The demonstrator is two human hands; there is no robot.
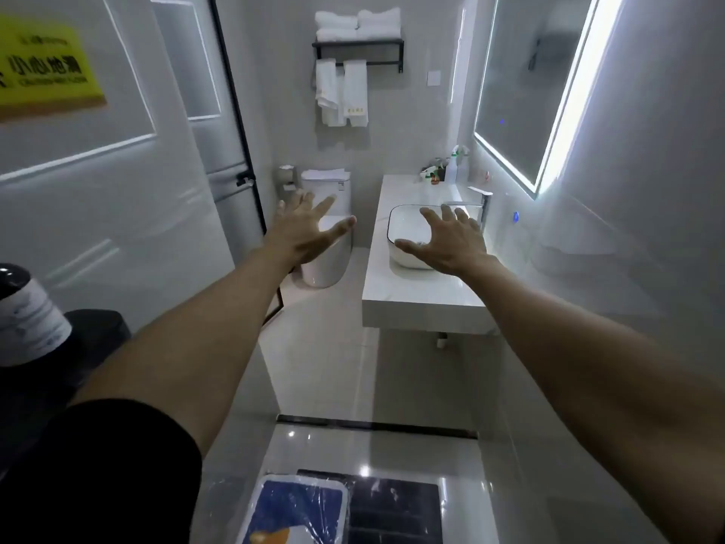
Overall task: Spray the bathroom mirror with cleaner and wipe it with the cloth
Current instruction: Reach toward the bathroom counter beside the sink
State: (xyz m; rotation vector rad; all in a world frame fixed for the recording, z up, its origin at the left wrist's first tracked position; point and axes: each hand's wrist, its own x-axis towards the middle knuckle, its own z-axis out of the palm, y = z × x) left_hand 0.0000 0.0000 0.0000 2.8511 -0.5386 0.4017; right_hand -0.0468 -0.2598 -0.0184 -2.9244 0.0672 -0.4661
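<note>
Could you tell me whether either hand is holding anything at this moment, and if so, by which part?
Nothing is held: the left hand and right hand are both stretched forward with fingers spread, empty.

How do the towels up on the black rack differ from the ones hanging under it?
The folded towels lie stacked flat in two piles on top of the black rack; the hanging towels drape lengthwise from its lower bar. The folded towels look thick and bundled; the hanging towels look thin and long. One hanging towel shows a small yellowish mark near its hem; the folded towels show none. Both sets are white and share one rack.
</note>
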